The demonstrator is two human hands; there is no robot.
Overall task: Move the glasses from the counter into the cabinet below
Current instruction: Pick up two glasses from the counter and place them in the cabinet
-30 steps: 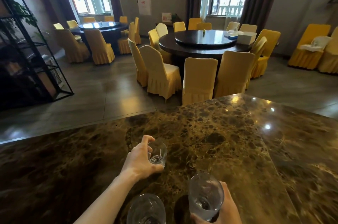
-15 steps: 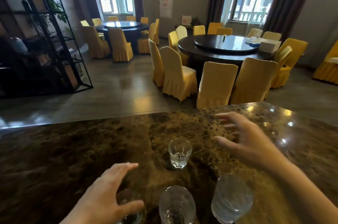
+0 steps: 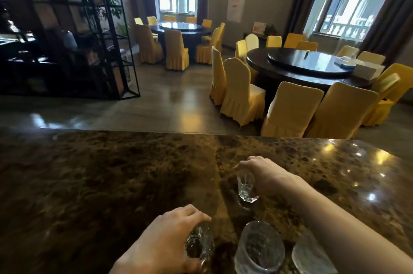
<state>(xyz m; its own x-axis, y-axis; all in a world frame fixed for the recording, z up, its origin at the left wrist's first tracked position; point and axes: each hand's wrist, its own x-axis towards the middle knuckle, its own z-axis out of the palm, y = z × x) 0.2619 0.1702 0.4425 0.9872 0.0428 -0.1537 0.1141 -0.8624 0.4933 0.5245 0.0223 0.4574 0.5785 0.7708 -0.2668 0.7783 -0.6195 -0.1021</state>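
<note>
Head view showed the left hand (image 3: 165,240), low in the frame, closed round a small glass (image 3: 199,245); the right hand (image 3: 266,175), right of centre, pinched the rim of a shot glass (image 3: 245,186) standing on the counter (image 3: 100,184). Two tumblers (image 3: 260,249) stood unheld at the bottom right. The cabinet was out of sight. Each glass probably wanted a firm grip and a straight lift, clear of its neighbours.
</note>
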